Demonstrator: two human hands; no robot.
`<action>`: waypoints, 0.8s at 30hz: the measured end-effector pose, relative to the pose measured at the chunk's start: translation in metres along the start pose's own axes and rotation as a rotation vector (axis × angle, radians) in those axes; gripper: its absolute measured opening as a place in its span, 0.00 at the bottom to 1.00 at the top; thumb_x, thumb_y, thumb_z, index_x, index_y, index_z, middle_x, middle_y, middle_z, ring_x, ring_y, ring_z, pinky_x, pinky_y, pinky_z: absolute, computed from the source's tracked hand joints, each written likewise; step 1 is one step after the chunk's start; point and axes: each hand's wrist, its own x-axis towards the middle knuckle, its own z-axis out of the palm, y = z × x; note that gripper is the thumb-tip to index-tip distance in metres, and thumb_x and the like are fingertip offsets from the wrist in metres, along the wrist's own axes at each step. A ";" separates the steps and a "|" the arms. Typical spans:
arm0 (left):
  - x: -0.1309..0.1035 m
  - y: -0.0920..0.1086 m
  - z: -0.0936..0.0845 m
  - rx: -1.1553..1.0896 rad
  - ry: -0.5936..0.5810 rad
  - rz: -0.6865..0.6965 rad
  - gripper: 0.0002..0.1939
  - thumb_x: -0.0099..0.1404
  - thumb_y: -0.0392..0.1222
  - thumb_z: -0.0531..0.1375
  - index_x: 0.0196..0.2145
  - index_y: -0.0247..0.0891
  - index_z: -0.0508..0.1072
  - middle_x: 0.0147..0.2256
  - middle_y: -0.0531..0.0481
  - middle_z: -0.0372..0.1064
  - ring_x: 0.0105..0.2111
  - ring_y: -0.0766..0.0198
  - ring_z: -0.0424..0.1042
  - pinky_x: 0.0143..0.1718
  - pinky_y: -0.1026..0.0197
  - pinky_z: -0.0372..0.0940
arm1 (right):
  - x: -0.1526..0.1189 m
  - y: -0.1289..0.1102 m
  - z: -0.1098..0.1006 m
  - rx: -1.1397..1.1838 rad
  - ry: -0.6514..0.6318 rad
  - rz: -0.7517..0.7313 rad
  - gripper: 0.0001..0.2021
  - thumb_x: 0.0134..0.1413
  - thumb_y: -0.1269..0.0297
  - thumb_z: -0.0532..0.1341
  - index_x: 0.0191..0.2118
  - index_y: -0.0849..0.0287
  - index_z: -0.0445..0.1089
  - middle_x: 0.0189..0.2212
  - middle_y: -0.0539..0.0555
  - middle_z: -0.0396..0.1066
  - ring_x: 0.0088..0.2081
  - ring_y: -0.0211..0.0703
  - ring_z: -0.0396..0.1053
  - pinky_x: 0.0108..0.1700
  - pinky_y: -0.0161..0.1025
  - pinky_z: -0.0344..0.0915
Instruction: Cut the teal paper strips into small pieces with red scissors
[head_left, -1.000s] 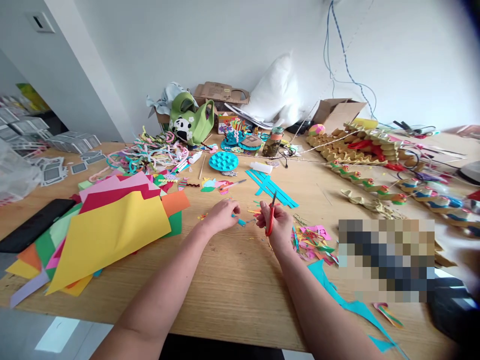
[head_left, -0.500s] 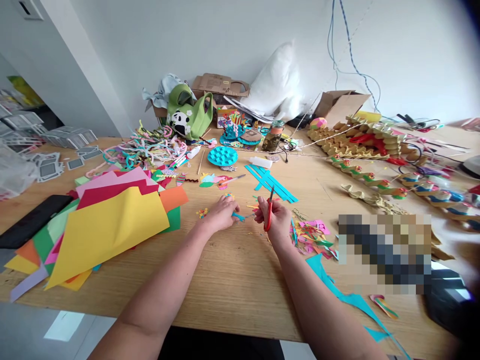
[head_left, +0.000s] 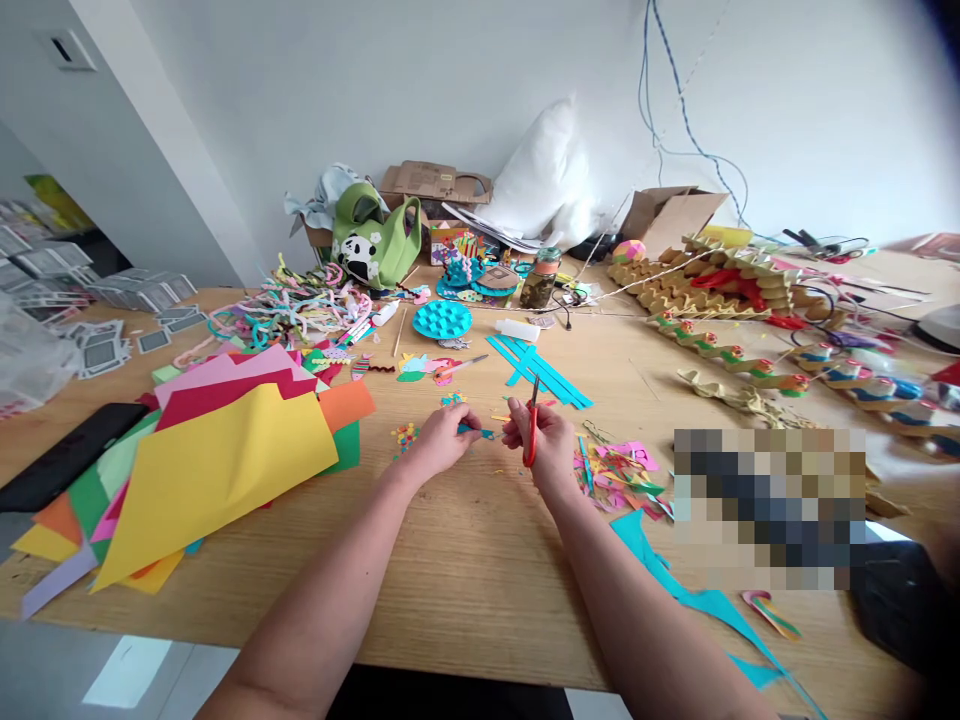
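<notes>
My left hand (head_left: 444, 442) is closed on a small blue paper strip (head_left: 475, 431), pinched at the fingertips. My right hand (head_left: 547, 442) grips red-handled scissors (head_left: 532, 432), their blades pointing up and away from me. Its fingertips are close to the strip's free end; whether they touch it I cannot tell. Small colourful paper bits (head_left: 406, 437) lie left of my left hand, with more bits (head_left: 453, 399) just beyond it. Longer blue paper strips (head_left: 541, 372) rest on the table past the scissors.
Coloured paper sheets (head_left: 225, 480) are piled at left, near a black phone-like slab (head_left: 67, 455). Paper scraps (head_left: 619, 475) and a torn blue sheet (head_left: 694, 595) lie at right. Farther back are a blue scalloped plate (head_left: 442, 319), a glue bottle (head_left: 517, 329) and egg-carton pieces (head_left: 735, 360).
My left hand has lifted slightly and turned, showing more of the small paper bits beside it. The scissors have shifted slightly left in view and remain in my right hand.
</notes>
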 end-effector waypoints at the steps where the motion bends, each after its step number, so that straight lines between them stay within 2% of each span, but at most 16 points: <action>1: -0.001 0.000 0.001 -0.105 0.031 -0.010 0.04 0.56 0.34 0.61 0.31 0.36 0.70 0.31 0.50 0.71 0.32 0.64 0.69 0.36 0.62 0.64 | 0.001 0.001 0.000 0.013 -0.032 0.022 0.20 0.45 0.47 0.65 0.24 0.62 0.68 0.18 0.52 0.71 0.17 0.37 0.68 0.20 0.32 0.65; 3: -0.002 0.001 0.003 -0.274 0.110 -0.012 0.08 0.54 0.34 0.63 0.33 0.35 0.70 0.32 0.50 0.71 0.32 0.65 0.70 0.36 0.63 0.65 | 0.001 0.002 0.001 0.052 -0.111 0.076 0.20 0.45 0.47 0.65 0.24 0.63 0.69 0.18 0.53 0.71 0.18 0.37 0.68 0.21 0.32 0.65; 5: -0.003 0.004 0.004 -0.334 0.187 0.013 0.09 0.52 0.33 0.64 0.33 0.35 0.70 0.33 0.49 0.72 0.34 0.65 0.71 0.38 0.62 0.65 | 0.001 0.003 0.002 0.111 -0.186 0.143 0.20 0.45 0.47 0.65 0.25 0.63 0.69 0.19 0.53 0.71 0.18 0.37 0.69 0.21 0.31 0.64; 9: -0.007 0.011 0.003 -0.119 0.271 0.147 0.03 0.56 0.33 0.62 0.27 0.37 0.72 0.28 0.50 0.71 0.33 0.64 0.70 0.40 0.61 0.64 | 0.000 0.003 0.003 0.194 -0.264 0.250 0.18 0.43 0.50 0.67 0.25 0.63 0.69 0.19 0.52 0.72 0.17 0.35 0.67 0.20 0.31 0.61; 14: -0.010 0.010 0.006 0.114 0.266 0.291 0.10 0.61 0.31 0.55 0.26 0.40 0.73 0.28 0.48 0.70 0.34 0.62 0.68 0.39 0.59 0.64 | 0.000 0.001 0.003 0.197 -0.301 0.223 0.12 0.39 0.59 0.69 0.24 0.63 0.70 0.17 0.50 0.70 0.19 0.35 0.66 0.22 0.31 0.61; 17: -0.011 0.006 0.009 0.118 0.266 0.316 0.12 0.62 0.31 0.53 0.27 0.41 0.74 0.31 0.48 0.72 0.36 0.63 0.69 0.40 0.59 0.65 | 0.001 0.000 0.004 0.177 -0.256 0.152 0.10 0.38 0.61 0.69 0.24 0.61 0.70 0.17 0.49 0.70 0.20 0.35 0.66 0.23 0.31 0.61; 20: -0.010 0.002 0.012 0.046 0.295 0.280 0.11 0.63 0.33 0.53 0.30 0.41 0.75 0.34 0.47 0.73 0.38 0.63 0.70 0.43 0.58 0.66 | 0.002 -0.001 0.005 0.137 -0.135 0.079 0.10 0.37 0.61 0.68 0.24 0.60 0.69 0.17 0.49 0.69 0.19 0.37 0.66 0.23 0.33 0.62; 24: -0.006 -0.002 0.013 -0.167 0.338 0.092 0.07 0.60 0.35 0.56 0.32 0.39 0.75 0.35 0.46 0.73 0.36 0.63 0.71 0.41 0.58 0.67 | 0.002 -0.003 0.002 0.112 0.027 -0.032 0.11 0.39 0.61 0.67 0.26 0.59 0.66 0.18 0.47 0.68 0.21 0.38 0.68 0.26 0.34 0.63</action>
